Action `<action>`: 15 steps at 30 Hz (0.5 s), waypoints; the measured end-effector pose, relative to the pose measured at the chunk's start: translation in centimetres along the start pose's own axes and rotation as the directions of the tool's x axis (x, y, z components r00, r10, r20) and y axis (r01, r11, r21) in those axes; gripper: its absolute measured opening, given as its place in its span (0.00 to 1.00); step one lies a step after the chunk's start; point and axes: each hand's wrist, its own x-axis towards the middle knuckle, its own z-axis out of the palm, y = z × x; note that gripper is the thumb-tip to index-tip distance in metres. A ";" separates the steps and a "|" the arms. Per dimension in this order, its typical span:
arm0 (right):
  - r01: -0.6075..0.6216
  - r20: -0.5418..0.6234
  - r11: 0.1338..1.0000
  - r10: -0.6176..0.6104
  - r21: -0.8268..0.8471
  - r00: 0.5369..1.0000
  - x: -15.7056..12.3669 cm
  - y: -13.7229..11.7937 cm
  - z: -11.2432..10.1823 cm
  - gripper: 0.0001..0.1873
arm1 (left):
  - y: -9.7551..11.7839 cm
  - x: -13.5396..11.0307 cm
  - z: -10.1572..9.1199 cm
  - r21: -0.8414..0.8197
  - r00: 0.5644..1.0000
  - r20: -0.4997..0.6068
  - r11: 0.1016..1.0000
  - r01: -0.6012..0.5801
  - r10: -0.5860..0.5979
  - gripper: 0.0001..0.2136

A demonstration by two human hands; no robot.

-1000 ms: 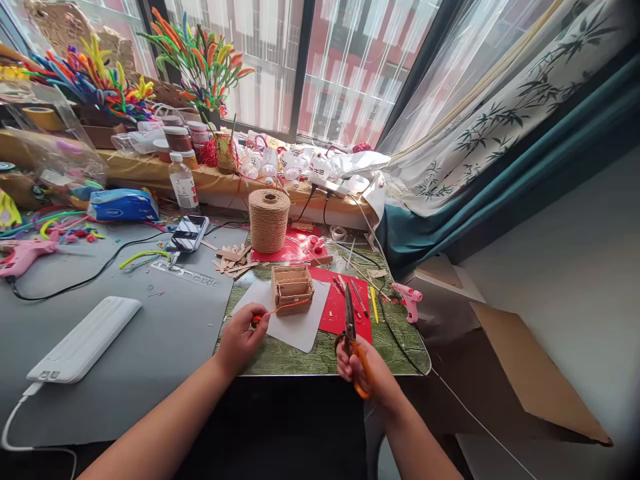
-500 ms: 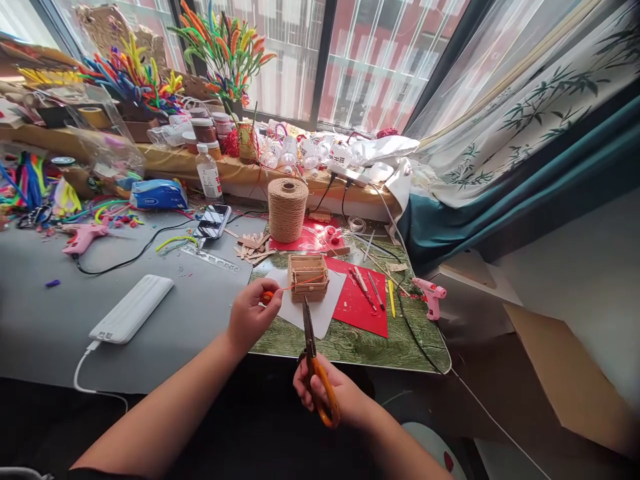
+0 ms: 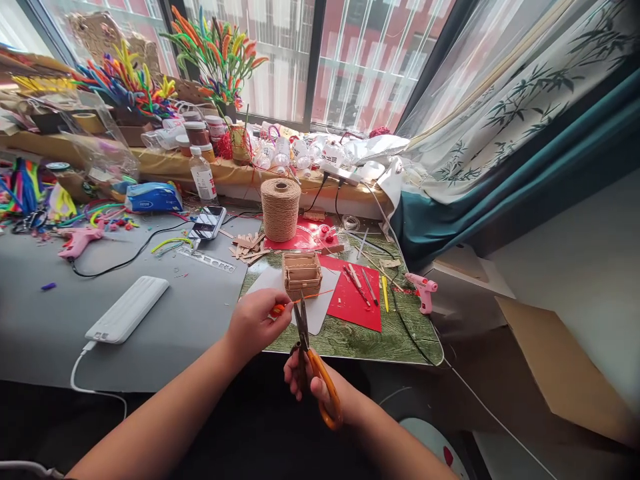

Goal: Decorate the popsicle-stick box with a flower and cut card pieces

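While closing thumb and fingers on one orange pipe cleaner (image 3: 320, 294), holding the left hand (image 3: 255, 323) at seven o'clock of one stick-built wooden box (image 3: 301, 272), insides too shadowed for telling. Stretching the pipe cleaner toward three o'clock, across the blades. Gripping one pair of scissors (image 3: 303, 327) in the right hand (image 3: 299, 377), at five o'clock. Showing two pink glue guns (image 3: 80, 240), well apart.

Grey table (image 3: 200, 320) bears green mat (image 3: 360, 340), power bank (image 3: 127, 309), phone (image 3: 207, 222).
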 end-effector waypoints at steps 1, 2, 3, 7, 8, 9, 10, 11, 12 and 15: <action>0.006 -0.023 1.000 -0.005 0.010 1.000 0.1 0.3 0.0 0.39 | 0.0 -0.1 0.1 0.002 1.000 0.021 1.000 -0.012 0.012 0.05; 0.009 -0.041 1.000 -0.008 0.023 0.999 0.2 0.7 -0.1 0.38 | 0.0 -0.1 0.3 -0.002 0.999 0.040 1.000 -0.019 0.019 0.05; 0.011 -0.055 0.999 -0.009 0.040 0.998 0.2 1.1 -0.2 0.38 | 0.0 -0.2 0.4 -0.009 0.998 0.061 1.000 -0.018 0.019 0.05; 0.033 -0.094 0.995 -0.024 0.094 0.995 0.6 2.6 -0.4 0.36 | -0.1 -0.3 0.6 -0.041 0.989 0.150 0.999 0.023 -0.017 0.06; 0.044 -0.105 0.994 -0.033 0.103 0.994 0.7 2.8 -0.3 0.35 | -0.2 -0.3 0.7 -0.047 0.986 0.165 0.998 0.041 -0.033 0.06; 0.052 -0.114 0.992 -0.039 0.112 0.993 0.9 3.0 -0.3 0.35 | -0.2 -0.3 0.7 -0.055 0.983 0.177 0.997 0.060 -0.049 0.07; 0.058 -0.124 0.991 -0.043 0.120 0.991 1.1 3.2 -0.2 0.35 | -0.3 -0.4 0.8 -0.062 0.980 0.186 0.995 0.078 -0.065 0.07; 0.057 -0.132 0.990 -0.040 0.129 0.990 1.2 3.3 -0.1 0.35 | -0.3 -0.4 0.8 -0.067 0.978 0.194 0.993 0.095 -0.080 0.08; 0.053 -0.138 0.989 -0.033 0.139 0.990 1.4 3.3 0.0 0.35 | -0.4 -0.4 0.8 -0.071 0.975 0.201 0.991 0.111 -0.095 0.08; 0.039 -0.163 0.987 -0.013 0.156 0.987 1.7 3.4 0.3 0.34 | -0.5 -0.4 0.8 -0.083 0.968 0.217 0.986 0.148 -0.127 0.08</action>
